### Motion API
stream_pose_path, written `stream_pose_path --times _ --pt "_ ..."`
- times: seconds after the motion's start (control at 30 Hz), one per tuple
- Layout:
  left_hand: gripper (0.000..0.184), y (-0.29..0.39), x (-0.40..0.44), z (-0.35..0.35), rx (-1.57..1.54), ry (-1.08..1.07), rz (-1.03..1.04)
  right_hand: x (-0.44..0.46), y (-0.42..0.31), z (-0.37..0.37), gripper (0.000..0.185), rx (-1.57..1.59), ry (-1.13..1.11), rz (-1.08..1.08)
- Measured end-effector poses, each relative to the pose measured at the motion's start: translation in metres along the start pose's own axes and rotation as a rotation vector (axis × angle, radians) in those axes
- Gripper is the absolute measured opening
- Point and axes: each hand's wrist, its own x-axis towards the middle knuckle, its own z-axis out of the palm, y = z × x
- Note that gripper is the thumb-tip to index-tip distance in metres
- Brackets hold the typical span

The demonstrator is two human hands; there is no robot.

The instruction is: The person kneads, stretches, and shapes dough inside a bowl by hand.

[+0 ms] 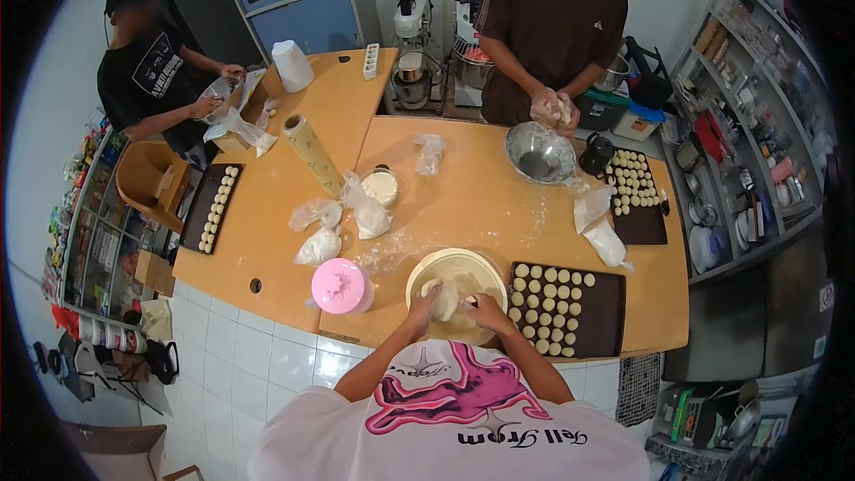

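Note:
In front of me stands a cream-coloured bowl (414, 281) with pale dough (456, 292) inside. My left hand (422, 310) reaches over its left side, fingers curled around a lump of the dough. From the right, my right hand (488, 312) dips in with the fingertips pinched on a small pale piece of dough. Both hands are floury, and their fingers show only in part. Right beside the bowl lies a dark baking tray (598, 316) with rows of small round dough balls (545, 303). A pink lidded container (342, 287) is to the left.
Flour bags (319, 245), a film roll (312, 156) and a small bowl (380, 187) lie left of centre. Across the table, a co-worker (557, 27) handles dough above a metal bowl (541, 153). Another person (151, 71) works at left. Further trays (641, 230) hold dough balls.

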Motion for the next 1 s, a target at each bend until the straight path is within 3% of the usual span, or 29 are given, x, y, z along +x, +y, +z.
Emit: stream_pose_path --times 0.07,0.17,0.27,0.37,0.47,0.57,0.67,0.77,0.87,1.0 --pt "0.042 0.0 0.001 0.0 0.014 0.013 -0.008 0.001 -0.002 -0.003 0.029 -0.05 -0.057 0.075" --pt "0.049 0.003 -0.002 0.002 -0.016 -0.049 0.016 0.016 0.025 0.006 0.032 -0.211 -0.026 0.012" --pt "0.056 -0.006 0.005 -0.003 -0.079 -0.062 -0.006 0.019 0.039 0.013 0.045 0.014 0.089 0.033" --pt "0.063 -0.019 0.024 -0.011 -0.125 -0.042 -0.091 0.017 0.042 0.008 0.066 0.113 0.101 -0.192" --pt "0.057 -0.021 0.025 -0.01 -0.057 -0.024 -0.117 0.013 0.033 0.004 0.071 0.238 -0.001 -0.36" --pt "0.048 -0.017 0.019 -0.01 0.076 -0.288 0.033 0.017 0.036 0.011 0.067 0.457 -0.101 -0.215" --pt "0.044 -0.004 0.01 -0.005 0.117 -0.364 -0.129 0.003 -0.004 0.003 0.053 0.259 -0.142 -0.142" --pt "0.04 -0.02 0.024 -0.011 0.186 -0.187 -0.054 0.007 0.001 0.018 0.032 0.212 0.076 -0.321" --pt "0.038 0.001 -0.004 0.006 0.325 -0.006 0.215 0.001 -0.018 0.014 0.026 -0.134 0.172 -0.31" --pt "0.036 0.013 -0.01 0.008 0.336 -0.009 0.139 -0.008 -0.034 0.009 0.025 -0.033 0.143 -0.256"
